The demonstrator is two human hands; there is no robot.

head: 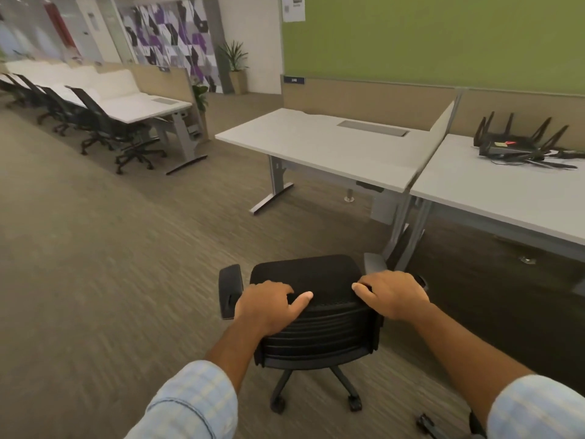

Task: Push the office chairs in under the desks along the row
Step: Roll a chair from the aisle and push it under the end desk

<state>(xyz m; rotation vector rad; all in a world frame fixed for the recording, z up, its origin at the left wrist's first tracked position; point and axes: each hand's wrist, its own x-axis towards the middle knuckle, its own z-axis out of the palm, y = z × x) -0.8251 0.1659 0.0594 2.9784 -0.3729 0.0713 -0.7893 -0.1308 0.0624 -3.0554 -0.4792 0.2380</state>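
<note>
I see a black office chair [311,315] standing on the carpet [95,264], well out from the nearest counter [319,144], with its back toward me and its seat facing the open space under that counter. My left hand [269,307] lies over the top left edge of the chair back, fingers curled over it and the thumb stretched along the rim. My right hand [392,294] is closed in the same way on the top right edge. Both hands touch the chair. An armrest [230,289] shows at each side of the back, and the wheeled base [313,394] is below. To the right, a second counter [506,191] joins the first one behind a thin divider [438,134], and a black router [522,144] with upright antennas lies on it. Far to the left, a row of chairs [91,122] stands beside a long white counter [139,106].
</note>
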